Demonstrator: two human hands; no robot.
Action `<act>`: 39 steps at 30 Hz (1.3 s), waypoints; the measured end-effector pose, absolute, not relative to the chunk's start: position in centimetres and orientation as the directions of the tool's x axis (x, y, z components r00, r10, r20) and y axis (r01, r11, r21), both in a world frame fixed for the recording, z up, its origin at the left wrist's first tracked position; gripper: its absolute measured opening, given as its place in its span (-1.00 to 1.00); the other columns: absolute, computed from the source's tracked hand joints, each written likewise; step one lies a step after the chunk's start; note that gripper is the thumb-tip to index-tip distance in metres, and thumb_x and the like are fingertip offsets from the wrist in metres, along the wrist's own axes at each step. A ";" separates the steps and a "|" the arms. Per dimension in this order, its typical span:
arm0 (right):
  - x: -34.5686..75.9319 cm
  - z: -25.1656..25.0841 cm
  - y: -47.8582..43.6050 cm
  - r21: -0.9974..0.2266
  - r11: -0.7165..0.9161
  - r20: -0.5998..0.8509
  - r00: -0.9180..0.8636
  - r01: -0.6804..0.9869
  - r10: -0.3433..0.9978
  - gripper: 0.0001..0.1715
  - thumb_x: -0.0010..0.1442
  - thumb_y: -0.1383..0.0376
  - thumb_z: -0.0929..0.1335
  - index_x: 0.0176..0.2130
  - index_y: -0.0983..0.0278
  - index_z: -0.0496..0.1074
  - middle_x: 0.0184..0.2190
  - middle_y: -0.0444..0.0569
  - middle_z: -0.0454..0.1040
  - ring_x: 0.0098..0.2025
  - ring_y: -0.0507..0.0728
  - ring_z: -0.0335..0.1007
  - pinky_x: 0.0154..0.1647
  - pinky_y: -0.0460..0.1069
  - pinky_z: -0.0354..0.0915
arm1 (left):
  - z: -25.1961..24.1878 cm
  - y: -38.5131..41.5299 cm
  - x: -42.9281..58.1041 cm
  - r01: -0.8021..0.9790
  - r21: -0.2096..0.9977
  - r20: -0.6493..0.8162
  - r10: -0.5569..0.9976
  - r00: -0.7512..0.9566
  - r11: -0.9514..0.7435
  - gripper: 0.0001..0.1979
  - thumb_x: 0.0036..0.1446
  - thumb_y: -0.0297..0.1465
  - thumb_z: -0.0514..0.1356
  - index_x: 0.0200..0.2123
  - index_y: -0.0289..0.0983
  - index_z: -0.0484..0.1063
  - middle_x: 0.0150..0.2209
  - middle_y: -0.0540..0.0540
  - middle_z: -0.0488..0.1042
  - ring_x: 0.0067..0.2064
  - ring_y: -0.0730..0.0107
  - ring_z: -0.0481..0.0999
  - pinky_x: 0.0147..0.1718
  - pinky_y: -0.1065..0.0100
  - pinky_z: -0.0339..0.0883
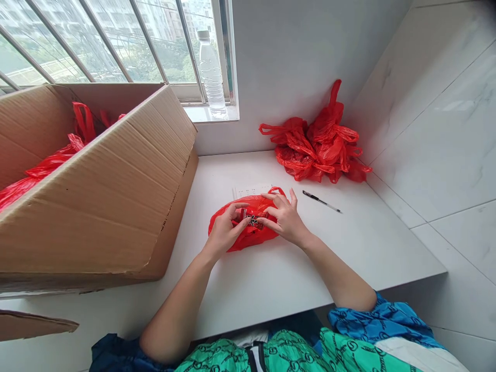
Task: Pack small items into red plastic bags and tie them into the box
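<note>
A red plastic bag point(248, 242) lies on the white table in front of me, its top gathered open. At its mouth is a small dark red packet point(253, 220) with black and white lettering. My left hand point(228, 225) grips the packet's left end between thumb and fingers. On the other side, my right hand point(284, 217) holds the packet's right end with thumb and fingertips, its little finger raised. The lower part of the packet and anything else in the bag are hidden. Behind the bag, a printed white sheet point(248, 192) is partly covered.
A large open cardboard box point(116, 201) with red plastic bags point(50, 160) inside stands at the left. More red bags point(320, 144) are heaped against the back wall. A black pen point(321, 201) lies right of my hands. A water bottle point(211, 77) stands on the windowsill.
</note>
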State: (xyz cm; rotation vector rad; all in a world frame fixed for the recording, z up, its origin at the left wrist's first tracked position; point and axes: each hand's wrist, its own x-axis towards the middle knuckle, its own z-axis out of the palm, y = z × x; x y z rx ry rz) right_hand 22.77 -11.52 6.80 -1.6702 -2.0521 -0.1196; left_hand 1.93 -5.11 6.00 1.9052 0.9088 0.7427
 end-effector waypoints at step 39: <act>22.0 7.5 -12.2 -0.481 0.224 0.304 -0.078 0.848 0.949 -0.85 0.34 0.22 0.27 -0.27 0.18 0.39 0.26 0.05 0.30 0.32 0.24 0.16 0.36 0.50 -0.33 | 4.7 -4.9 2.1 0.380 0.594 0.380 0.664 0.644 -0.709 -0.75 0.34 -0.22 0.08 -0.06 -0.07 0.52 0.08 -0.10 0.38 0.12 0.19 0.37 0.00 0.20 0.36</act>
